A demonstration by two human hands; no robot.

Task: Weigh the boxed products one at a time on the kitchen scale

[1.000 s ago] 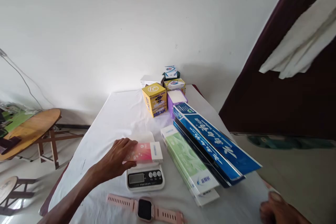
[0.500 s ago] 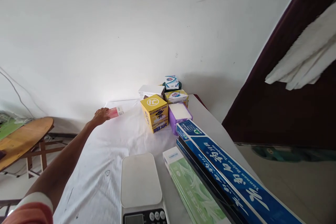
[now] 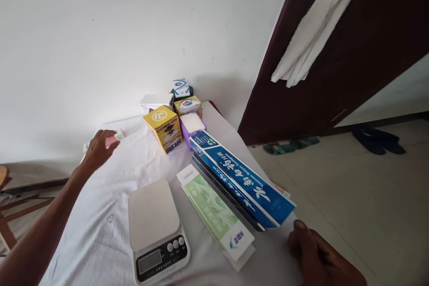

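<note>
Pink box [image 3: 110, 141] has gone from over the scale [image 3: 154, 214] to the far left edge of the desk [image 3: 87, 232], my left hand [image 3: 98, 151] with it; camera has swung right, and my right hand [image 3: 317, 257] is back in frame. Head view, only one: box is off the scale and looks about placed, so carrying seems done; letting go seems left, no release visible. Green boxes [image 3: 214, 214] lie just right of the scale, blue toothpaste boxes [image 3: 241, 178] beyond them, neither in my fingers' hold as far as I can see. Yellow box [image 3: 164, 129] and purple pack [image 3: 192, 124] stand farther back, well apart from either hand. Pose: left forearm [image 3: 50, 223] runs long from the lower left corner to the far edge, hand over the box, thumb nearer me, fingers bent across it. Spacing is narrow, pink showing between; can't tell if I'm pinching or just resting there. Pale end pokes out left of my knuckles, same box or another, unclear. Right hand sits low right, near the blue boxes' close end, thumb uppermost, fingers curled; can't tell if they hold anything.
</note>
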